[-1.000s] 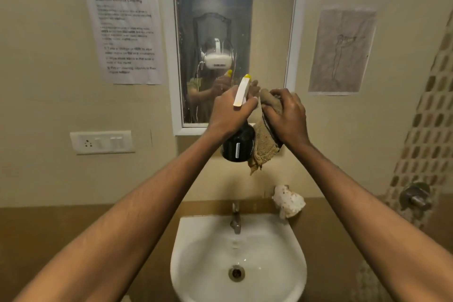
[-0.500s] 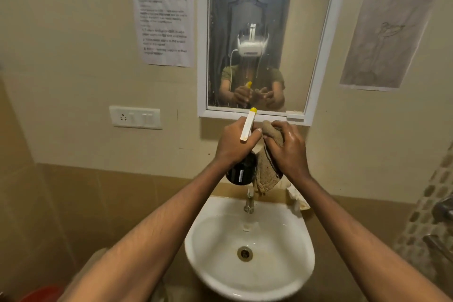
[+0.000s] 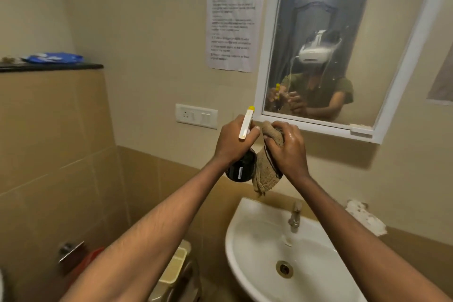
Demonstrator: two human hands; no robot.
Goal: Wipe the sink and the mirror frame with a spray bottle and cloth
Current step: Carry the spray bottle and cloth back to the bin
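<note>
From the head view, the left hand [image 3: 234, 138] grips the neck of a dark spray bottle [image 3: 241, 167], fingers curled round it, with the white trigger head and yellow nozzle pointing up toward the wall. Just beside it, the right hand [image 3: 289, 148] clutches a bunched tan cloth [image 3: 266, 171], whose loose end hangs down below the fist and touches the bottle's side. Both hands are raised above the left rear rim of the white sink [image 3: 247, 247], just under the lower left corner of the white mirror frame [image 3: 316, 126]. The mirror sits tilted in view and reflects the person with both hands together. A tap [image 3: 295, 216] stands at the back of the basin, and the drain [image 3: 284, 269] lies in its middle. A printed paper [image 3: 232, 24] hangs left of the mirror, with a switch plate [image 3: 196, 116] below it. A blue packet [image 3: 55, 57] lies on a dark ledge [image 3: 51, 66] at the far left.
</note>
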